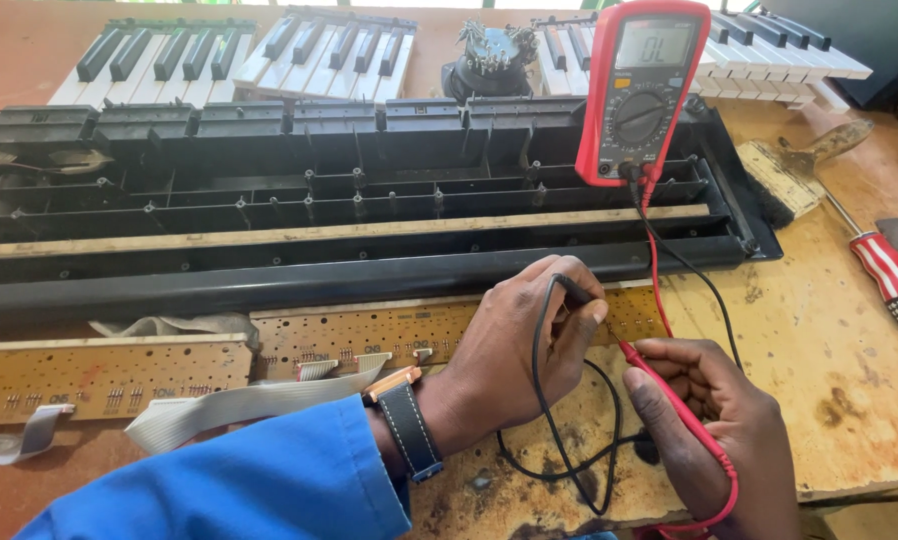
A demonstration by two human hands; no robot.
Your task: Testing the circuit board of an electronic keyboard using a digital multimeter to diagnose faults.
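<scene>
Two probes are held over a long brown circuit board [369, 335] lying on the bench [829, 330], near a stripped black keyboard frame [369, 200]. The black probe [574, 292] is pinched in the fingers of the left hand [529, 350] and pressed down towards the board's right end; the red probe [669, 395] is pinched in the fingers of the right hand [714, 430], its tip reaching in beside the other. A red meter [639, 90] is propped on the frame's far right.

A slip of either tip could likely bridge neighbouring contacts and give a false reading; the black lead [569, 440], looped under the left wrist, could be snagged and tug the meter off its perch.

Both probe tips are hidden behind the left hand, so contact with the board cannot be confirmed. The board's right end is covered too, and the right forearm is cut off by the near edge.
</scene>
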